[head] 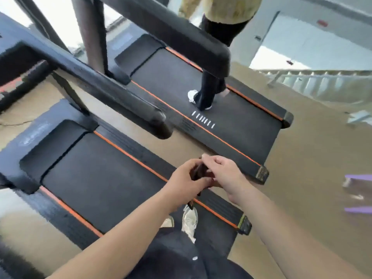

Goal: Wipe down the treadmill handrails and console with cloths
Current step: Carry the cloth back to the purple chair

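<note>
My left hand (184, 181) and my right hand (225, 174) meet above the rear of the near treadmill's belt (96, 178), both gripping a small dark brown cloth (201, 172) bunched between them. A strip of the cloth hangs down below the hands. The near treadmill's black handrail (112, 93) runs diagonally from the upper left to a rounded end ahead of my hands, well apart from them. The console is out of view at the left edge.
A second treadmill (211, 109) stands to the right with its own handrail (181, 35); another person's legs (209, 93) stand on its belt. Brown floor lies to the right, with a purple object (358, 194) and a white railing (322, 77). My shoe (189, 220) is on the near deck.
</note>
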`<state>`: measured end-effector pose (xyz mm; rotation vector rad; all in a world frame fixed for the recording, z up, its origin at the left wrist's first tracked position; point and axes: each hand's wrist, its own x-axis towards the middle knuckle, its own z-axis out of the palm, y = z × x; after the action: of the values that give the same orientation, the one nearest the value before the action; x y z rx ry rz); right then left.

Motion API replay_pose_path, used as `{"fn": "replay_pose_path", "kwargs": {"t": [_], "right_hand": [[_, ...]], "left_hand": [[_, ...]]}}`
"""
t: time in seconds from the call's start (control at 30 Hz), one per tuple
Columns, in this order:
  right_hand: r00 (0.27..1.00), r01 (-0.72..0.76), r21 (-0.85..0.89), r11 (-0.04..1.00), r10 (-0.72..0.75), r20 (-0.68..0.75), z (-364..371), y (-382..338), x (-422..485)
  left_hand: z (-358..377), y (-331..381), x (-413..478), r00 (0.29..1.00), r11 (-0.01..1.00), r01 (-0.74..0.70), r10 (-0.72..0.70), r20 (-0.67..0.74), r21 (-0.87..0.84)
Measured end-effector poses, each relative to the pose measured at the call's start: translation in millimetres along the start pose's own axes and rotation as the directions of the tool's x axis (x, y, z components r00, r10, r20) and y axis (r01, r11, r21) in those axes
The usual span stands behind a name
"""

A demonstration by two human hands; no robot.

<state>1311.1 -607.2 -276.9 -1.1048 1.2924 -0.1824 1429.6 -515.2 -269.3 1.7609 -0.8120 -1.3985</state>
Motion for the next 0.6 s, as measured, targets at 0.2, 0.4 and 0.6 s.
{"fn": "replay_pose_path", "kwargs": {"t": [0.2,0.4,0.6], "right_hand": [[0.905,0.034,0.314,0.949,0.104,-0.412,-88,71,-52],[0.848,0.088,0.468,0.879,0.181,-0.498,-175,136,-138],[0.827,0.112,0.391,0.913,0.133,-0.546,-268,208,-239]], "left_hand": [[84,12,7,0.914,0.989,-0.060,-0.001,0.407,0.138],[186,13,1,0.924,0.931,-0.178,0.047,0.380,0.318],[334,21,-21,0.637,0.787,-0.498,0.046,0.770,0.364]]}}
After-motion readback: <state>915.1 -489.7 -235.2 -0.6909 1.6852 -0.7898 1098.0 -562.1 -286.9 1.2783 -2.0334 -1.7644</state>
